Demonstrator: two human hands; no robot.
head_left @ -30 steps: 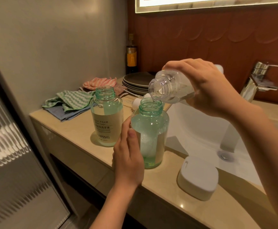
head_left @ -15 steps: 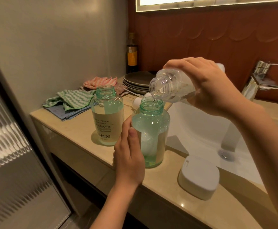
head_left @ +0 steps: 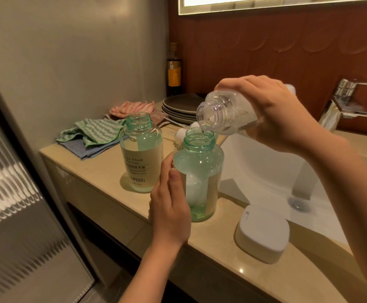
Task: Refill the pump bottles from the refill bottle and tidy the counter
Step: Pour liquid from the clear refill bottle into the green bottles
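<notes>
Two green-tinted pump bottles stand uncapped on the beige counter [head_left: 95, 178]. My left hand [head_left: 170, 206] grips the side of the nearer bottle [head_left: 200, 171], which holds foamy liquid. The farther bottle [head_left: 142, 154], labelled and nearly full, stands free to its left. My right hand [head_left: 272, 112] holds the clear refill bottle [head_left: 219, 114] tipped almost level, its mouth just above the nearer bottle's neck. A thin trickle of liquid falls from it. White pump heads [head_left: 181, 133] peek out behind the nearer bottle.
A white soap box [head_left: 263, 232] lies on the counter edge by the white sink basin [head_left: 254, 171]. A chrome tap [head_left: 342, 103] stands at the right. Stacked grey plates [head_left: 182, 106], folded cloths [head_left: 93, 134] and a dark bottle [head_left: 174, 71] fill the back corner.
The refill bottle stays tipped over the nearer bottle while pouring goes on. Both hands have hardly moved.
</notes>
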